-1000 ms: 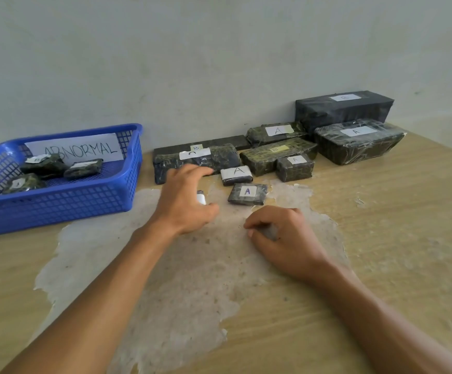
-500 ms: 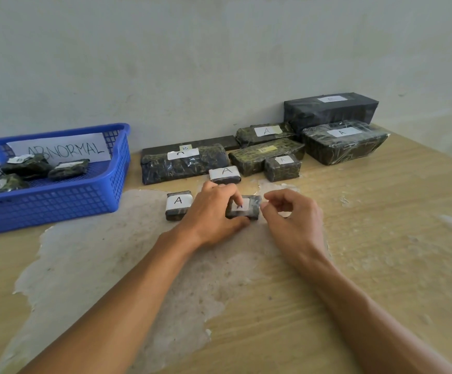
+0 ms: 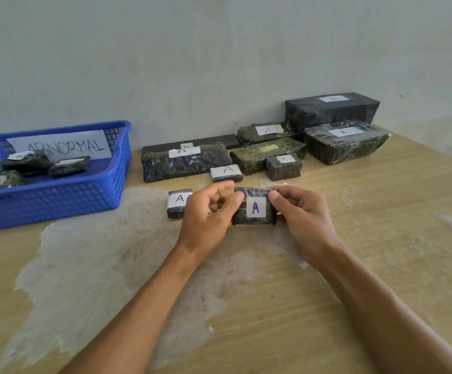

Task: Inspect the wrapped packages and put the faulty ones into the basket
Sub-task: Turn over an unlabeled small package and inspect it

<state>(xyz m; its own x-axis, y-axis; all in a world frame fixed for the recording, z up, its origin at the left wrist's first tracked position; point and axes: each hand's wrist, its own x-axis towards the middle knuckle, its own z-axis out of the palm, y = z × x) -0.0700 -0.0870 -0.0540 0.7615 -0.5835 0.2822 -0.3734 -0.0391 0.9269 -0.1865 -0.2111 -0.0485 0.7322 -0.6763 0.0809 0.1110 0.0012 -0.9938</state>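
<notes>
A small dark film-wrapped package (image 3: 254,207) with a white label marked "A" is held between both hands, label facing up, above the middle of the worktop. More wrapped packages (image 3: 185,162) of several sizes lie along the worktop's far edge. The blue mesh basket (image 3: 57,197), with an "ABNORMAL" sign, sits at the far left corner, three small packages (image 3: 70,166) inside.

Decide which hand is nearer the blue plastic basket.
Left. The left hand is on the held package's side facing the blue plastic basket; the right hand grips its far side.
</notes>
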